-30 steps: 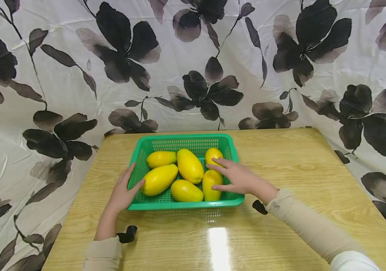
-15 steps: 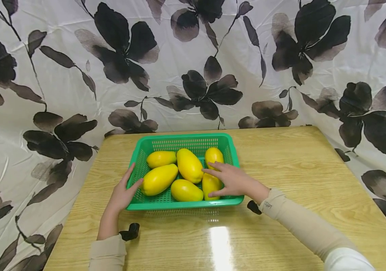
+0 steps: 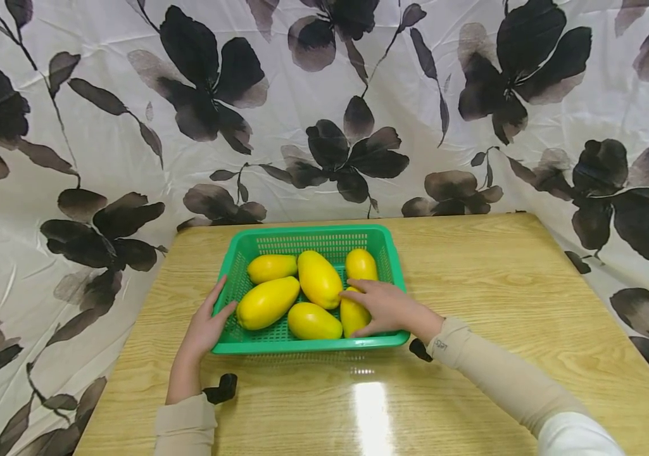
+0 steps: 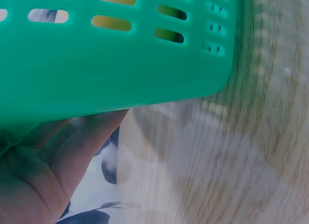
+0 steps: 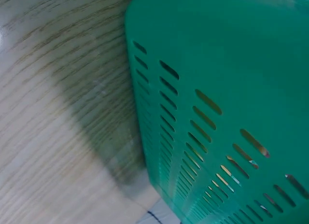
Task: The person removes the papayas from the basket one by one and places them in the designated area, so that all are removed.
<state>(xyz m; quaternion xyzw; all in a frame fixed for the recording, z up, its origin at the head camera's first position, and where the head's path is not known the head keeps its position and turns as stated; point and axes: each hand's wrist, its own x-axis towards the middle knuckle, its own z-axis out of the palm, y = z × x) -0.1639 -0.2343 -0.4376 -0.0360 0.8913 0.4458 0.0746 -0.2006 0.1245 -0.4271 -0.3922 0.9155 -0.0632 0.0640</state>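
A green plastic basket (image 3: 309, 346) with slotted walls stands on the wooden table and holds several yellow papayas, lying loose. My left hand (image 3: 201, 329) grips its left side, thumb over the rim and fingers along the outer wall. In the left wrist view, the left hand's fingers (image 4: 82, 156) reach behind the basket wall (image 4: 120, 74). My right hand (image 3: 389, 307) reaches over the right rim and holds the front right papaya (image 3: 352, 316), fingers at its far end and thumb at its near end. The right wrist view shows only the outer basket wall (image 5: 203, 50); the right hand is hidden there.
Beside the held fruit lie a front middle papaya (image 3: 314, 321) and a back right papaya (image 3: 361, 263). A large papaya (image 3: 267, 303) lies near the left hand. The table (image 3: 472, 266) ends at a floral cloth (image 3: 301, 95). Dark wrist-camera mounts (image 3: 221, 388) stick out from the sleeves.
My right hand has moved left and down, from spread fingers above the right papayas to fingers and thumb around the front right one. The left hand stays at the basket's left side.
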